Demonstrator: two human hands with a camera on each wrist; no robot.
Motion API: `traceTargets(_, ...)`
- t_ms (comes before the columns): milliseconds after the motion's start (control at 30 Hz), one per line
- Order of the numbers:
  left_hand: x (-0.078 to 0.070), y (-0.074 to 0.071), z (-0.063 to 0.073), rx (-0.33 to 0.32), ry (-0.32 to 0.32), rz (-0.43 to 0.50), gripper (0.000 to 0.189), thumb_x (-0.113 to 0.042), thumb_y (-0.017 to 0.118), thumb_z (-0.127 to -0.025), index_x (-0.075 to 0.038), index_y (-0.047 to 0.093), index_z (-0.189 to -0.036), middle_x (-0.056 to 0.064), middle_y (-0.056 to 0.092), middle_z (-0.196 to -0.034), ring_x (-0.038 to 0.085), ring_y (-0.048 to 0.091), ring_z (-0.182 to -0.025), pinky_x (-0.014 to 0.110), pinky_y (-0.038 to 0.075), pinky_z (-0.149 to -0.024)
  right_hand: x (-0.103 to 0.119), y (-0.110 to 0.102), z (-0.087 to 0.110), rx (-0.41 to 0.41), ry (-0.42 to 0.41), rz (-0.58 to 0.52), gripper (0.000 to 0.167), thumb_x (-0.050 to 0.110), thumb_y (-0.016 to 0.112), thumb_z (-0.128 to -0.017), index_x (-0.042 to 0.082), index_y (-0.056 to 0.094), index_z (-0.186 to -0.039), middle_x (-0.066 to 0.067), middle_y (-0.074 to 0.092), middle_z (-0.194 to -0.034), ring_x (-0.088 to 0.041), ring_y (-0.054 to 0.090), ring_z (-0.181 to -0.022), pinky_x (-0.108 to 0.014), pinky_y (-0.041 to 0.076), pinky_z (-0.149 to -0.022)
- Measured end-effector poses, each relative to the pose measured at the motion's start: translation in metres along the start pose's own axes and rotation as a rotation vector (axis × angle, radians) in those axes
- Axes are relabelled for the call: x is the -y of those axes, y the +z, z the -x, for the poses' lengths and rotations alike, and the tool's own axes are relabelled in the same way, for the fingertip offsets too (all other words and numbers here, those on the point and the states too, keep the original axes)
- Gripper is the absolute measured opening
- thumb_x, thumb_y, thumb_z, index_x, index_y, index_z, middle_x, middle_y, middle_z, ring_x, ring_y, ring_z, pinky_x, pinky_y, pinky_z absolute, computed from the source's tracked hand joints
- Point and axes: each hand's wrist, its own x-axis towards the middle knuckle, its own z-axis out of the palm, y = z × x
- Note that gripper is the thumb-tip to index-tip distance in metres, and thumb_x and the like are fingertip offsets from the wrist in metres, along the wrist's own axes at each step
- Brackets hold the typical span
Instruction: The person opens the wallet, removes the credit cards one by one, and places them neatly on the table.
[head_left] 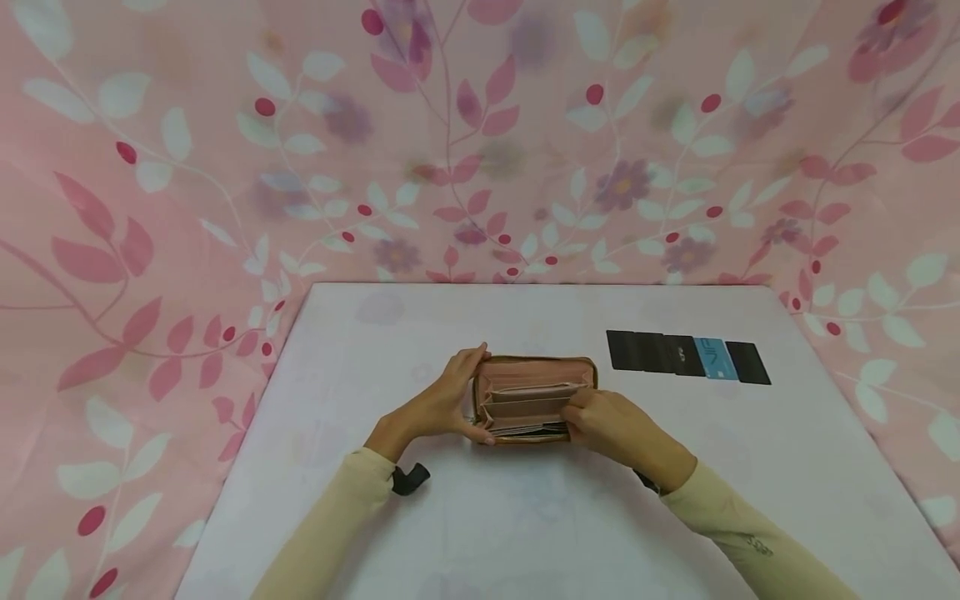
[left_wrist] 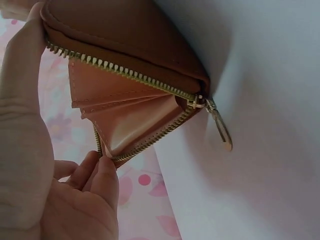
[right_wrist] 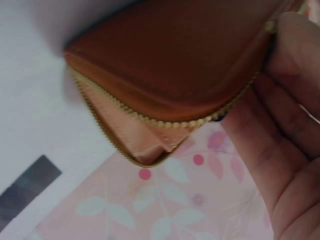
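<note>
Zip-around wallet [head_left: 528, 410]: unzipped, on counter [head_left: 480, 521], between the hands | left hand [head_left: 438, 402]: gripping left end, thumb and fingers on opposite edges | right hand [head_left: 618, 427]: at right end, cannot tell whether pinching | risk: left grip slipping could let wallet fold closed or tip, spilling slotted cards [head_left: 521, 432]

A white table [head_left: 480, 542] spreads beneath the left hand [head_left: 438, 404] and right hand [head_left: 615, 425], its straight far edge beyond them. Behind it rises a pink backdrop [head_left: 540, 158] printed with leaves [head_left: 123, 96], red berries [head_left: 265, 107] and mauve flowers [head_left: 624, 185], also flanking each hand's outer side. Soft light casts faint shadows near the hands.
</note>
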Motion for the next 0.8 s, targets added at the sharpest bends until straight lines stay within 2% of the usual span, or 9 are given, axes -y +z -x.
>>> traceTargets(267, 0.000, -0.001, 0.000, 0.010, -0.039, -0.024, 0.140, -0.069, 0.080, -0.059, -0.014, -0.004, -0.157, 0.010, 0.016, -0.153, 0.017, 0.017, -0.140, 0.040, 0.032, -0.110, 0.006, -0.005, 0.002, 0.236, 0.104, -0.094, 0.015, 0.001, 0.078, -0.078, 0.008, 0.064, -0.074, -0.002, 0.058, -0.067, -0.010, 0.051, -0.054, -0.024, 0.044, -0.049)
traceTargets(433, 0.000, 0.000, 0.000, 0.017, -0.029, -0.041, 0.139, -0.070, 0.078, -0.059, -0.014, -0.003, -0.157, 0.009, 0.016, -0.153, 0.017, 0.016, -0.140, 0.040, 0.032, -0.110, 0.006, -0.008, 0.001, 0.264, 0.113, -0.128, 0.021, 0.000, 0.076, -0.078, 0.011, 0.062, -0.067, 0.002, 0.057, -0.062, -0.007, 0.044, -0.053, -0.023, 0.041, -0.049)
traceTargets(533, 0.000, 0.000, 0.000, 0.012, -0.021, -0.046, 0.138, -0.069, 0.079, -0.060, -0.013, -0.001, -0.157, 0.009, 0.016, -0.153, 0.018, 0.017, -0.140, 0.040, 0.032, -0.110, 0.004, -0.006, 0.001, 0.202, 0.093, -0.069, 0.020, 0.000, 0.077, -0.074, 0.012, 0.063, -0.066, 0.003, 0.052, -0.058, -0.007, 0.040, -0.050, -0.024, 0.039, -0.047)
traceTargets(633, 0.000, 0.001, 0.001, -0.004, -0.015, -0.036, 0.136, -0.065, 0.082, -0.061, -0.012, 0.001, -0.157, 0.009, 0.017, -0.152, 0.019, 0.018, -0.140, 0.042, 0.033, -0.109, 0.002, -0.003, 0.001, 0.061, 0.097, -0.042, 0.020, -0.001, 0.078, -0.069, 0.011, 0.063, -0.065, 0.004, 0.046, -0.058, -0.006, 0.038, -0.052, -0.023, 0.037, -0.048)
traceTargets(700, 0.000, 0.002, 0.001, -0.006, -0.013, -0.032, 0.136, -0.064, 0.082, -0.062, -0.012, 0.001, -0.157, 0.009, 0.017, -0.152, 0.019, 0.018, -0.140, 0.042, 0.034, -0.109, 0.000, -0.004, 0.002, -0.045, 0.099, -0.086, 0.020, -0.003, 0.076, -0.066, 0.011, 0.063, -0.065, 0.006, 0.045, -0.060, -0.005, 0.038, -0.054, -0.021, 0.036, -0.050)
traceTargets(800, 0.000, 0.004, 0.002, 0.008, -0.015, -0.031, 0.136, -0.066, 0.081, -0.062, -0.013, 0.000, -0.157, 0.007, 0.016, -0.153, 0.017, 0.016, -0.140, 0.041, 0.033, -0.110, -0.002, -0.011, 0.004, -0.171, 0.079, -0.192, 0.017, -0.005, 0.075, -0.066, 0.010, 0.066, -0.069, 0.006, 0.053, -0.065, -0.002, 0.044, -0.057, -0.018, 0.041, -0.051)
